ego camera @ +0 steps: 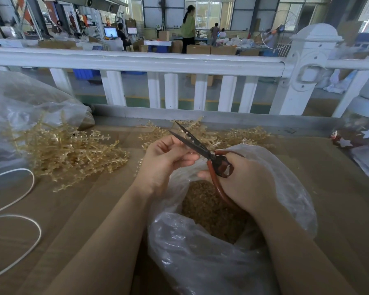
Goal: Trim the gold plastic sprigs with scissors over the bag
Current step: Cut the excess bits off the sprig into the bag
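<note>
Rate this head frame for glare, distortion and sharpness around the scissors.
Head view: wide-angle lens bows the white railing; daylight glare glints on the clear bag; scissors and both hands, left hand and right hand, are sharp; the background hall looks softer.

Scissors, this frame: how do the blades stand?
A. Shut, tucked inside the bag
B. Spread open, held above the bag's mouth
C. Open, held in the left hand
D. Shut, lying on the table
B: the scissors are gripped by their red handles in the right hand, blades spread apart, over the open clear bag, while the left hand pinches a sprig piece near the blades.
</note>
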